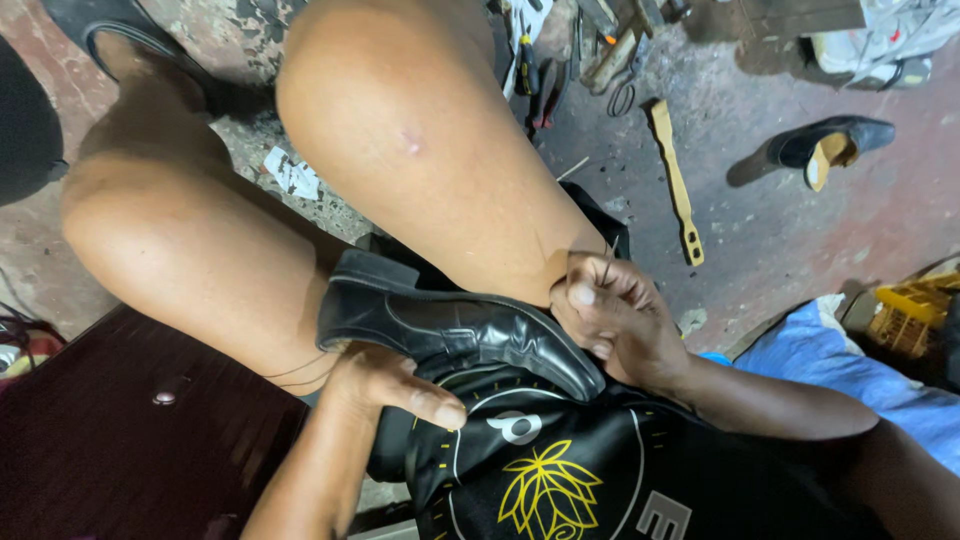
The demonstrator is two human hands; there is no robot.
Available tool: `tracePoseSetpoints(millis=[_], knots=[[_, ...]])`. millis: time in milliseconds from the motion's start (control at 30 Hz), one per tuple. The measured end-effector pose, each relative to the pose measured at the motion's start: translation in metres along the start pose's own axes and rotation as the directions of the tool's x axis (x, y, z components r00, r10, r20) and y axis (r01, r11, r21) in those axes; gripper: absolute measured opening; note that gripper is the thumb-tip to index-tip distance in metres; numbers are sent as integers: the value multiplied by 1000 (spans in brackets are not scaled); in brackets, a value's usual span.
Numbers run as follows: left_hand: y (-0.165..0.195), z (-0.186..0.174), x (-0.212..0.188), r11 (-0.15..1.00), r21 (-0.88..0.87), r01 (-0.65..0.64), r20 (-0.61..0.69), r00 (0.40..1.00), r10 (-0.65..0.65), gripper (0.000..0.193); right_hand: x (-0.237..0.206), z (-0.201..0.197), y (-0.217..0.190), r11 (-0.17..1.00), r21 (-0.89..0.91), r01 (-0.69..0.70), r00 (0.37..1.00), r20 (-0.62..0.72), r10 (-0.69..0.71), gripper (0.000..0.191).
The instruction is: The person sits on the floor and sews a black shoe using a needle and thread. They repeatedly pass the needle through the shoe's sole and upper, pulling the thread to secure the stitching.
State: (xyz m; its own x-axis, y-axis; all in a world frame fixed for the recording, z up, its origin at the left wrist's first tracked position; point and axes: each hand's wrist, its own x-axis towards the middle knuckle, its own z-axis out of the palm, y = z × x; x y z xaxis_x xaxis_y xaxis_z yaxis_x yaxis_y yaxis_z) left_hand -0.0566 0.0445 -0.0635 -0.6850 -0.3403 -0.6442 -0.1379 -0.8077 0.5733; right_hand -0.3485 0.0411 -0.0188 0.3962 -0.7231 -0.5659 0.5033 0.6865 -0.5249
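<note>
The left hand (385, 385) grips the black shoe (455, 330) from below, thumb extended. The right hand (610, 315) sits at the toe, fingers pinched on what seems a thin needle (606, 262).

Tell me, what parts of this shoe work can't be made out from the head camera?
- Black shoe: its sole and far side are hidden against the leg.
- Left hand: its fingers are tucked under the shoe.
- Thin tool in the right hand: too small to identify.
- Thread: too fine to trace.

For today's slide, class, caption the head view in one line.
Left hand steadies a black leather shoe between the knees; right hand pinches a thin needle.
</note>
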Motion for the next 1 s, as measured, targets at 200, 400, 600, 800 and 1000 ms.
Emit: tracePoseSetpoints(millis=[200,400,600,800,1000], knots=[[-38,13,-10,976,-193,-104,-184,981,68,95,-2,4,-22,1000,-8,-3,991,131,4,26],[-72,23,-29,741,-129,-659,-267,743,614,86,-3,16,-63,824,-542,163,984,30,-176,43],[-57,18,-16,472,-418,-776,-331,614,717,83,-10,23,-87,268,-913,309,945,261,-199,41],[-33,16,-14,406,-511,-758,-267,589,763,81,-15,48,-74,302,-860,412,911,397,-111,33],[-53,23,-14,337,-533,-776,-325,556,765,79,-10,79,-52,321,-764,560,816,575,-55,35]])
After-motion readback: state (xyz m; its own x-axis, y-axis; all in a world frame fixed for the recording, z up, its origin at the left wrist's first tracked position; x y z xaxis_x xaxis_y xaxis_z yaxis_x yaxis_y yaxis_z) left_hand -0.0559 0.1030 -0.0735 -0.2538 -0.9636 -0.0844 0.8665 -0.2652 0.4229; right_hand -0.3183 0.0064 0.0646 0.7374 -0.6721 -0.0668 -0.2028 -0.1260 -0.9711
